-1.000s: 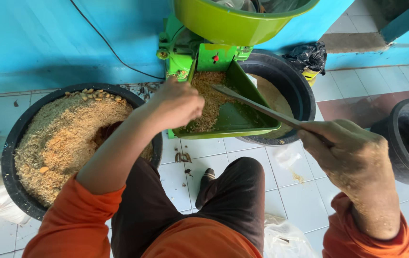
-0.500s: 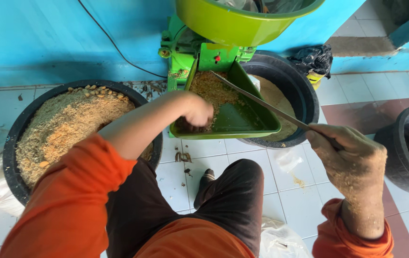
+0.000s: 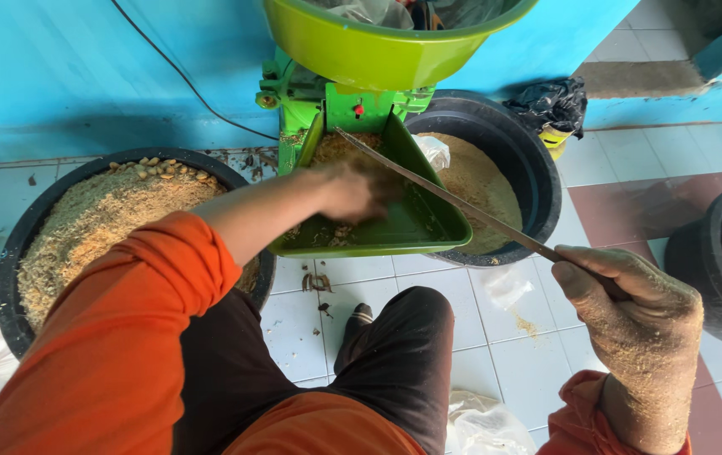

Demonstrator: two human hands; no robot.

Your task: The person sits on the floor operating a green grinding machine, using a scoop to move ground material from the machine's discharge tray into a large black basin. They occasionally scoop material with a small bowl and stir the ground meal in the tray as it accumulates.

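White floor tiles are showing under two black tubs. Left hand (image 3: 352, 190) (blurred, grip unclear) is lying in the green tray (image 3: 416, 227) over ground meal (image 3: 337, 150); right hand (image 3: 631, 307) is clamping a thin metal rod (image 3: 445, 196) reaching into the tray.

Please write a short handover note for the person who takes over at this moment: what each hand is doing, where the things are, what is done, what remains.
Left hand: inside the green tray under the grinder, on the ground meal; motion-blurred, grip unclear.
Right hand: closed on a long thin stick, its tip up at the chute.
Left black tub: heaped with coarse meal, some whole nuts on top.
Black tub behind the tray: partly filled with finer meal.
Done: most of the tray looks cleared.
Left: meal near the chute and tray bottom.
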